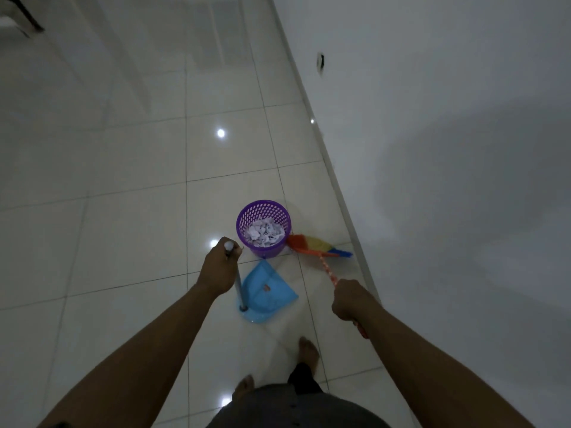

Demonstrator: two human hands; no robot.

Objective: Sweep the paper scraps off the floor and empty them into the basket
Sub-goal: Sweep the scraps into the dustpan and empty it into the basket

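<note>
A purple perforated basket [244,218] stands on the tiled floor, with white paper scraps [265,233] piled inside it. Just in front of it lies a blue dustpan [268,285] with a grey upright handle [239,288]; my left hand [218,267] grips the top of that handle. A small dark speck sits in the pan. My right hand [352,299] is closed around the red patterned stick of a broom [318,247], whose orange, yellow and blue bristles rest on the floor to the right of the basket, touching it.
A white wall [448,149] with a skirting board runs diagonally along the right. My bare feet [307,350] stand just behind the dustpan. Dark furniture legs [26,17] show at the far top left. Glossy floor tiles [123,149] stretch away to the left.
</note>
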